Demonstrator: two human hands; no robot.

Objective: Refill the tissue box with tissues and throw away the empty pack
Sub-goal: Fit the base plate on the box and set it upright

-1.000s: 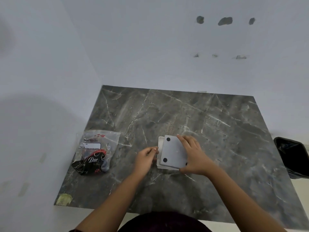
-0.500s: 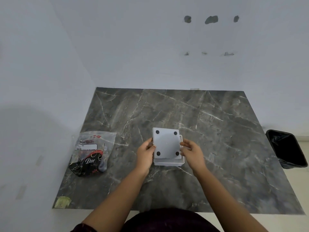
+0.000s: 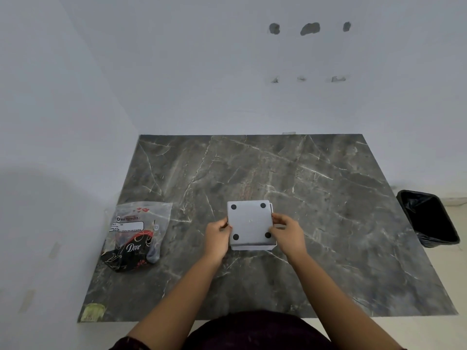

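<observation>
A square grey tissue box (image 3: 250, 223) lies upside down on the dark marble table (image 3: 328, 210), its base with black round feet facing up and its white body showing below the base edge. My left hand (image 3: 217, 236) grips the box's left side. My right hand (image 3: 288, 234) grips its right side. A clear plastic tissue pack (image 3: 137, 234) with a black Dove label lies flat at the table's left. Whether any tissues are inside the box is hidden.
A black bin (image 3: 429, 218) lined with a black bag stands on the floor off the table's right edge. White walls close in the table on the left and at the back. A greenish scrap (image 3: 91, 311) sits at the front left corner.
The box base was skewed with my right hand flat on top; it is now squared on the body, and both hands have shifted to grip its two sides.
</observation>
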